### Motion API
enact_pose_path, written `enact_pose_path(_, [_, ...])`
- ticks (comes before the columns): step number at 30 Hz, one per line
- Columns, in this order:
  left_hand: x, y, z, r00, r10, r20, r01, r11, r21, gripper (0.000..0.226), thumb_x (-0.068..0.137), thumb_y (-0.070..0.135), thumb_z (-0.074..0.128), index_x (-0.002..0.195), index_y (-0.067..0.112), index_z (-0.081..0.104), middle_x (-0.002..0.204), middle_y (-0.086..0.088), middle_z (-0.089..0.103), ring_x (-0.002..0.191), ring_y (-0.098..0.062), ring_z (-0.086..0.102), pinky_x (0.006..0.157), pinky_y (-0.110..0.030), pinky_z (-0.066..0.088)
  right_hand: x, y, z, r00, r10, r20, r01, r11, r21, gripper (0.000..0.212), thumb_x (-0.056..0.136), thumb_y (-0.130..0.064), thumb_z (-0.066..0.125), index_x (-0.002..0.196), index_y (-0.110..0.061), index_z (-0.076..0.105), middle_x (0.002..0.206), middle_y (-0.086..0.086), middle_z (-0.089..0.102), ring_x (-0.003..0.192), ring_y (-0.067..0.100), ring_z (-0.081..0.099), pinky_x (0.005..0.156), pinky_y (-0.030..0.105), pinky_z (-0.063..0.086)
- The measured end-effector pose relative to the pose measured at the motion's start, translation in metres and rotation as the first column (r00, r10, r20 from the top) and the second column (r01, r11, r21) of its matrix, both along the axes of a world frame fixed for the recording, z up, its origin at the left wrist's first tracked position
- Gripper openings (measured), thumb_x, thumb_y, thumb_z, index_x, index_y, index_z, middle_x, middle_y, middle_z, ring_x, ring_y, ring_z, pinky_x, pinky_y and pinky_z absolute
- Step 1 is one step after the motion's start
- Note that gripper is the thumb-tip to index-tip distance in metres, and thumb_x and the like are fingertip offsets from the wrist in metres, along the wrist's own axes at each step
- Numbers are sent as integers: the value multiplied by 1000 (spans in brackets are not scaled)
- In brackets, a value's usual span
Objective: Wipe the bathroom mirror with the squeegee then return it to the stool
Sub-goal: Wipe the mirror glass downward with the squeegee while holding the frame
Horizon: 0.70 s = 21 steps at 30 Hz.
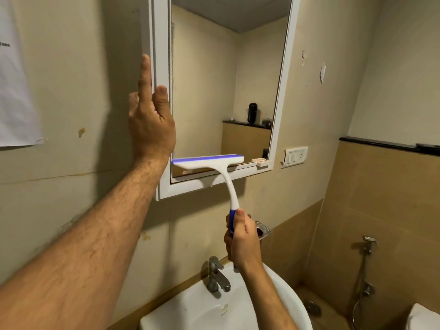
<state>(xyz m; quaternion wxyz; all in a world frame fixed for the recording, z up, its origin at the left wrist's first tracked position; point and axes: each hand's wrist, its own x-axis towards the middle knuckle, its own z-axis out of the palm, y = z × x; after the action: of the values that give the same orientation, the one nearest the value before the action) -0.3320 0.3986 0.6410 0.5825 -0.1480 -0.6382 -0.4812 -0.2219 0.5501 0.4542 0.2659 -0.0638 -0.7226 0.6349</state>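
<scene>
A white-framed mirror [214,79] hangs on the beige wall above the basin. A white squeegee [209,163] with a blue rubber blade lies flat against the lower part of the glass, just above the bottom frame. Its handle runs down and right to a blue grip, where my right hand [241,239] is closed around it. My left hand [150,115] rests against the mirror's left frame edge, thumb on the front, fingers stretched up along the side. The stool is out of view.
A white washbasin [209,313] with a metal tap [216,275] sits directly below. A switch plate [294,156] is right of the mirror, a metal holder [263,231] behind my right hand, and a hand spray hose [367,258] at far right. Paper [16,91] hangs at left.
</scene>
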Motion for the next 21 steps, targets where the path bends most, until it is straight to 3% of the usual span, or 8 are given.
enact_pose_path(4, [-3,-1,-1,1000,-2,-8,2,1000,1,49,104,37,35,152,28,30,126,-9,60,91,-10,46,80,-10,31,12,12,2,1000,-14,-6,14,997,70,48,96,-55,33,84,-13,52,62,2,44,54,14,39,54,33,38])
enact_pose_path(8, [-4,-1,-2,1000,-6,3,6,1000,7,49,104,37,34,152,28,29,104,17,49,81,6,37,74,5,24,4,13,34,998,13,-63,-9,998,59,43,99,-49,30,84,-14,50,60,2,42,50,11,37,50,29,36])
enact_pose_path(11, [-3,-1,-3,1000,-14,20,13,1000,16,49,104,38,34,152,30,29,109,1,56,78,7,36,70,0,28,-3,8,32,999,13,-40,-11,998,58,44,99,-50,30,86,-13,50,63,3,42,50,10,38,50,27,37])
enact_pose_path(15, [-4,-1,-3,1000,-21,15,20,1000,24,48,104,38,35,152,29,31,103,-2,56,76,3,38,74,-11,33,2,9,1,1000,-7,-8,7,995,102,46,99,-49,30,87,-11,52,64,5,45,55,15,41,53,31,38])
enact_pose_path(19, [-3,-1,-3,1000,-25,1,25,1000,14,49,104,36,36,151,27,32,104,0,55,80,-6,44,76,-11,32,9,16,-5,999,-41,-14,43,990,135,41,101,-44,33,82,-13,53,65,7,49,59,20,44,59,37,42])
enact_pose_path(21, [-3,-1,-4,1000,-28,2,28,999,16,49,104,36,36,151,27,32,104,-8,60,77,-5,43,76,-12,33,8,15,4,999,-36,-41,40,992,116,43,100,-45,33,84,-12,53,63,6,48,57,18,44,58,35,41])
